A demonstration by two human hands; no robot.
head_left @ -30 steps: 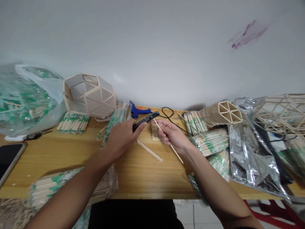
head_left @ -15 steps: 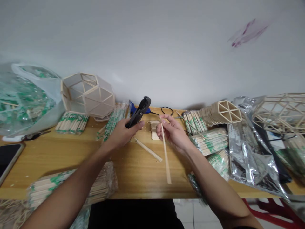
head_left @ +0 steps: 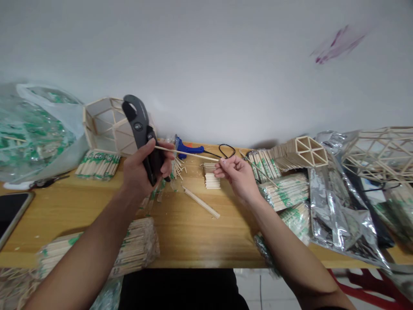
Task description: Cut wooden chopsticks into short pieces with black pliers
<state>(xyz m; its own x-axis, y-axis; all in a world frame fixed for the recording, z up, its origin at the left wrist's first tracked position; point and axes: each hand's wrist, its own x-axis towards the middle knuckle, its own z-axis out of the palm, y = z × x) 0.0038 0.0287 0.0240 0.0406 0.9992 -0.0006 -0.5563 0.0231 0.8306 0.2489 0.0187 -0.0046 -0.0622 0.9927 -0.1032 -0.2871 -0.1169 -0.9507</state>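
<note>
My left hand (head_left: 137, 170) is closed round the handles of a black and grey pipe cutter (head_left: 138, 127), its curved jaw pointing up. My right hand (head_left: 238, 176) pinches one end of a thin wooden chopstick (head_left: 193, 155). The chopstick runs level between the hands, its other end at my left fingers; whether they grip it I cannot tell. Just under my right hand lies a neat stack of short cut sticks (head_left: 212, 180). A joined pair of chopsticks (head_left: 201, 202) rests on the table, and loose short pieces (head_left: 178, 169) lie behind it, beside my left hand.
A blue tool with a black cord (head_left: 191, 149) lies by the wall. Lattice frames of sticks (head_left: 111, 120) stand at left and right. Wrapped chopstick packs (head_left: 285, 189) lie on both sides; a plastic bag of wrappers (head_left: 35, 129) and a phone (head_left: 13, 215) are at left.
My left hand has turned the pipe cutter upright and moved left. The chopstick, hanging down toward me before, has swung level across to my left hand.
</note>
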